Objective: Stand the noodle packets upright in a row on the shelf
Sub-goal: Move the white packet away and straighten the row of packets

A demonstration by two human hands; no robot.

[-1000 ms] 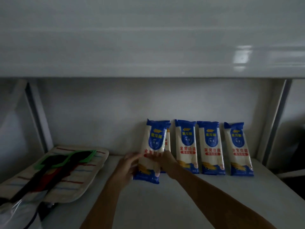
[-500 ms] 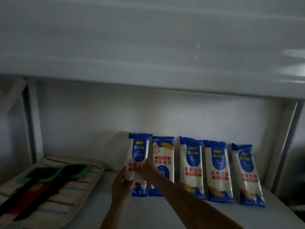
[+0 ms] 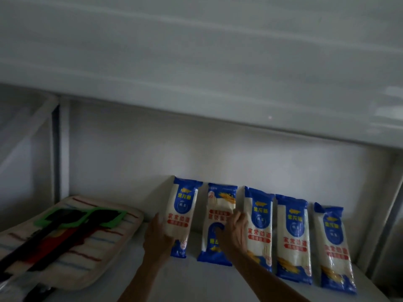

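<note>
On the white shelf (image 3: 218,284), nearest the camera, two bare forearms reach in from the bottom edge toward a row of five noodle packets standing against the back wall (image 3: 130,162). Each packet is a tall white sleeve with blue bands at top and bottom and red lettering across the middle.

The left hand (image 3: 158,236) wraps the left edge of the leftmost packet (image 3: 183,214), fingers behind and thumb in front, closed on its lower half; that packet leans slightly with its top to the left. The right hand (image 3: 234,231) lies with spread fingers over the lower front of the second packet (image 3: 220,205), which stands upside down relative to its neighbours, and its fingertips (image 3: 239,215) reach the left edge of the third packet (image 3: 259,223). In this dim view it is probably a flat press and not a grasp.

Right of the third packet stand the fourth packet (image 3: 293,240) and the fifth packet (image 3: 333,247), close together, upright and unheld.

Left of the leftmost packet a strip of bare shelf separates it from a striped cushion (image 3: 91,258) carrying black, green-edged utensils (image 3: 74,221). Right of the fifth packet a narrow gap remains before the shelf's upright post (image 3: 390,214). Overhead the upper shelf board (image 3: 196,83) leaves clear space above the packet tops.
</note>
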